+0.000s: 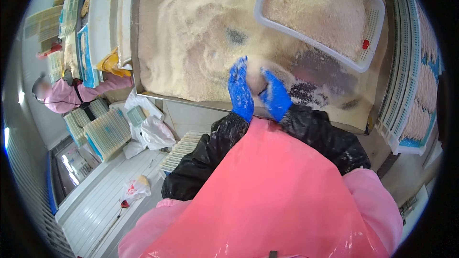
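My left hand [241, 91], in a blue glove dusted with crumbs, reaches over the near edge of a wide metal tray [201, 103]. Its fingers are stretched out, pointing away from me. Opposite it, my right hand [276, 96], gloved the same way and slightly blurred, has its fingers apart and turned inward. Between the two lies a rounded, pale brown crumb-covered heap [256, 79]; whether a piece is inside it I cannot tell. Pale breadcrumbs [186, 43] spread over the tray, with dark metal [322, 69] showing through right of my hands.
A white perforated basket [319, 43] full of crumbs rests at the tray's far right. Stacked trays [401, 67] of pale, thin pieces stand at the right. At left are a person in pink [62, 96], racks [107, 131], plastic bags [155, 131] and a ridged white surface [105, 210].
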Action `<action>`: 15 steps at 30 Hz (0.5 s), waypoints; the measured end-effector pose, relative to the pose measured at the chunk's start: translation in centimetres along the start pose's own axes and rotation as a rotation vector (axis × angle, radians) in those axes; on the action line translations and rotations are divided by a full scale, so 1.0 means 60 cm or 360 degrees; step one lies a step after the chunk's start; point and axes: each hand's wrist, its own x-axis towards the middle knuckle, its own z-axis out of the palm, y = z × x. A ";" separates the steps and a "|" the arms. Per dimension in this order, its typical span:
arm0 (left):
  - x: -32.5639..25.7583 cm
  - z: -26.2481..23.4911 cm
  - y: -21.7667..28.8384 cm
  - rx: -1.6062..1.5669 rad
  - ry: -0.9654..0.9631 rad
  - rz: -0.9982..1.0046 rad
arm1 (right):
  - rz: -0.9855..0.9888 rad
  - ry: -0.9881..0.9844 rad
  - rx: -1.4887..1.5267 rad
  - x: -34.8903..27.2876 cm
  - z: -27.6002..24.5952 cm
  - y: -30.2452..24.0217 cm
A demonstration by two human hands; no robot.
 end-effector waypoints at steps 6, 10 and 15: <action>0.130 -0.059 -0.038 0.1119 0.0016 0.0872 | -0.1396 0.0476 -0.1136 0.037 -0.114 -0.075; 0.186 -0.015 -0.057 0.0677 -0.0257 0.0702 | -0.1476 0.0597 -0.1453 0.124 -0.131 -0.063; 0.172 0.072 -0.060 0.0544 -0.0390 0.0387 | -0.1260 -0.0007 -0.0750 0.179 -0.015 -0.036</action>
